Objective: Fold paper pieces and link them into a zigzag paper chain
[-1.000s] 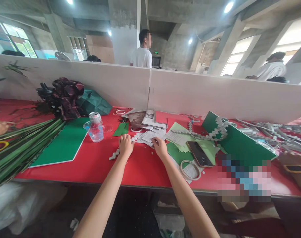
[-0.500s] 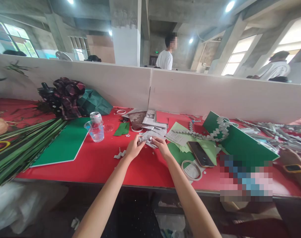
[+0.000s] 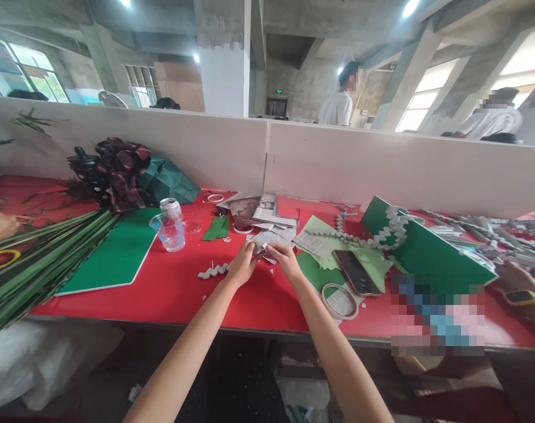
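My left hand [image 3: 243,262] is closed on one end of a folded paper chain [image 3: 213,271], whose zigzag tail sticks out to its left above the red table [image 3: 258,299]. Close by on the right, my right hand [image 3: 286,261] has its fingers pinched on a small piece of white paper [image 3: 266,247] between the two hands. Behind the fingertips lie loose grey and white printed papers [image 3: 274,230]. The exact folds at the fingertips are too small to make out.
A phone [image 3: 356,272], a tape roll [image 3: 339,301] and green paper [image 3: 318,270] lie right of my hands. Left are a can [image 3: 170,207], a plastic cup [image 3: 172,234] and long green leaves [image 3: 51,258]. Other people's hands [image 3: 0,226] show at both sides.
The paper chain at my left hand has shifted and shows more stretched out. My left hand has turned slightly. The person behind the partition has moved right.
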`<state>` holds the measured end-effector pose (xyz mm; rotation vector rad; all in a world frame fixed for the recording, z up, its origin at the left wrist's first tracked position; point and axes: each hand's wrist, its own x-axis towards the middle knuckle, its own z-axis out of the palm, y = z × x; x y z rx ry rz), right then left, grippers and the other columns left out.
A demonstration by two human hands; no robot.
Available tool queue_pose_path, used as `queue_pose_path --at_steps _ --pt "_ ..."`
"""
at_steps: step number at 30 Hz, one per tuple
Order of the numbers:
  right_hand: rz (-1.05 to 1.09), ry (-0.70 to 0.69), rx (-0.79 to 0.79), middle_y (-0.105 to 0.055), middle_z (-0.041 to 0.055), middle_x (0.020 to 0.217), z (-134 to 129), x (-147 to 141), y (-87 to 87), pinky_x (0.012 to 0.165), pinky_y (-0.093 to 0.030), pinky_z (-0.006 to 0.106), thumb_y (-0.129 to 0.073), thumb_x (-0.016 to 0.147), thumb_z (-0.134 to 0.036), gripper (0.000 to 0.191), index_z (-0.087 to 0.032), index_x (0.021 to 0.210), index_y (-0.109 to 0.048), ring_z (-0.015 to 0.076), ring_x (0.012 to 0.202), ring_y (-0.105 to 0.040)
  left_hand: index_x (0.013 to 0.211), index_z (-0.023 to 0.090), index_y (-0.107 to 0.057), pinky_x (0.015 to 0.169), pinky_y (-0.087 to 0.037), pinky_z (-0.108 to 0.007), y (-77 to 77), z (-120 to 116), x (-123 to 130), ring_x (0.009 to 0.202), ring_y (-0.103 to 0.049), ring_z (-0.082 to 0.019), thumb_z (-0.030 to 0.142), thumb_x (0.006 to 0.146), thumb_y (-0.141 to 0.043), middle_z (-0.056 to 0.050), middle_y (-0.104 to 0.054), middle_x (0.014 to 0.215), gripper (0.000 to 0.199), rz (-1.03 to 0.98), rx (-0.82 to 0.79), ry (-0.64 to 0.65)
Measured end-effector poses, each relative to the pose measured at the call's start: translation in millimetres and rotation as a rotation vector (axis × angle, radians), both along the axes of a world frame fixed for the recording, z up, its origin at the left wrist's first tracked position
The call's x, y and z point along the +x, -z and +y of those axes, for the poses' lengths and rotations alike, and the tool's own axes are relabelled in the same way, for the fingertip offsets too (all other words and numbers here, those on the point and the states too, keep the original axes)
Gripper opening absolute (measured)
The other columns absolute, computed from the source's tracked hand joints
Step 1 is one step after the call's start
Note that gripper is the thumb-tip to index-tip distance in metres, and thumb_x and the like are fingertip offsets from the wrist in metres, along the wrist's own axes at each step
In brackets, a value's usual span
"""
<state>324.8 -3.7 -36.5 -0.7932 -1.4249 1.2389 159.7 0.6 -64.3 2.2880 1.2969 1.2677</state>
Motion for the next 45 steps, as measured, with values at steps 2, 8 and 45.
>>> queue_pose_path --at_steps 2,8,45 --pt "0.067 0.048 -0.047 -0.069 0.0051 0.084 -0.7 -0.1 -1.6 0.078 -0.051 0.031 -0.066 0.076 -0.046 0.03 -0.017 0.086 -0.068 0.0185 0.079 -0.065 0.114 0.019 -0.049 0.094 -0.045 -0.041 -1.0 -0.5 0.9 0.112 -0.051 -0.025 0.029 0.094 -0.042 -0.014 -0.053 0.115 0.024 -0.034 -0.002 0.038" --pt "0.08 0.054 -0.127 -0.07 0.006 0.078 -3.0 1.3 -5.0 0.07 -0.053 0.031 -0.069 0.073 -0.049 0.035 -0.018 0.09 -0.064 0.019 0.071 -0.067 0.112 0.018 -0.048 0.093 -0.044 -0.041 -3.5 -1.2 2.8 0.106 -0.053 -0.025 0.031 0.094 -0.041 -0.012 -0.055 0.108 0.023 -0.078 -0.042 0.062" --pt "0.17 0.049 -0.074 -0.041 -0.0069 0.056 6.5 -2.4 5.7 0.047 -0.033 0.023 -0.062 0.08 -0.05 0.03 -0.021 0.08 -0.055 0.0074 0.046 -0.04 0.109 0.02 -0.051 0.089 -0.046 -0.038 -17.7 -14.6 3.1 0.103 -0.06 -0.024 0.034 0.094 -0.039 -0.01 -0.063 0.109 0.024 -0.175 -0.136 0.072"
